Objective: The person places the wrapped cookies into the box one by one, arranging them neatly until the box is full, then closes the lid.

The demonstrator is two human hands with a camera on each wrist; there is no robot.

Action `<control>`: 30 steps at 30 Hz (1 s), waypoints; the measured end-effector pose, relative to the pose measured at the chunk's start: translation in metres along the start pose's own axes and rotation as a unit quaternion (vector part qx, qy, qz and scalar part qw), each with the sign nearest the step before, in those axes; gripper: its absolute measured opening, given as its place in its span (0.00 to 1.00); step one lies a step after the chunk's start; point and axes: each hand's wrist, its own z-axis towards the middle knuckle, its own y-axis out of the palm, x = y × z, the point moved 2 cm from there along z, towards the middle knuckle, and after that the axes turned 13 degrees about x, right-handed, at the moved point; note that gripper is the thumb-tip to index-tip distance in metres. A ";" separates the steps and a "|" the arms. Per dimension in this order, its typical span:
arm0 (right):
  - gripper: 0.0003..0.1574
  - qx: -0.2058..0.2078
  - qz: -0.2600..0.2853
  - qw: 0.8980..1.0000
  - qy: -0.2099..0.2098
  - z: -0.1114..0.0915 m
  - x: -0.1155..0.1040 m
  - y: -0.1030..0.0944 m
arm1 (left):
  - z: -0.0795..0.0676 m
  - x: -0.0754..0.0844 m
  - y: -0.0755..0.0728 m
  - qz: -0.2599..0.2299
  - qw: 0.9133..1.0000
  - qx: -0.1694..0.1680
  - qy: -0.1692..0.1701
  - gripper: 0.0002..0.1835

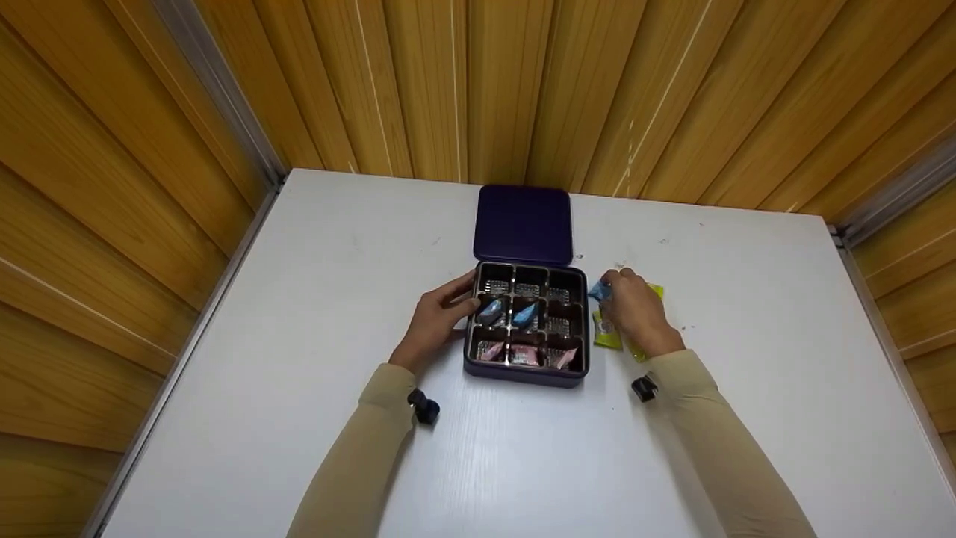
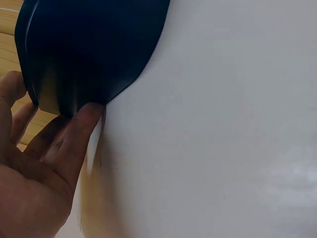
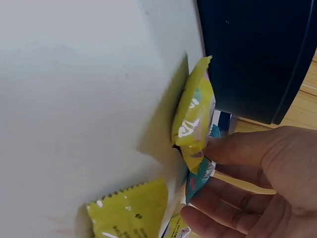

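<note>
While the left hand (image 1: 441, 314) grips the left wall of the box (image 1: 523, 375) on the worktop (image 1: 336, 261) with bent fingers, the right hand (image 1: 635, 308), its fingers nearly closed, apparently pinches a partly hidden blue packet (image 1: 598, 291) beside the box's right wall, near yellow packets (image 1: 607, 335), with 5 other packets (image 1: 525, 315) inside the box.

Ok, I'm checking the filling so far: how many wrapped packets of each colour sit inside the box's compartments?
Pink packets: 3, along the row nearest the person
Blue packets: 2, in the middle row
Total in the box: 5
</note>
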 end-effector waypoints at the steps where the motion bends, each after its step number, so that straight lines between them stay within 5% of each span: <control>1: 0.24 0.000 0.001 1.000 0.000 0.000 0.000 0.000 | 0.000 0.000 0.000 -0.001 1.000 0.000 -0.001 0.30; 19: 0.26 0.000 0.044 0.999 0.020 0.000 0.005 0.000 | -0.003 0.001 -0.003 -0.012 1.000 -0.012 0.004 0.30; 24: 0.22 -0.006 0.057 0.997 0.042 0.001 0.006 0.000 | -0.002 0.001 -0.002 -0.018 1.000 -0.011 0.003 0.30; 30: 0.16 0.013 0.061 0.998 0.021 0.001 0.006 -0.002 | -0.001 0.000 -0.002 -0.032 0.999 -0.010 -0.004 0.30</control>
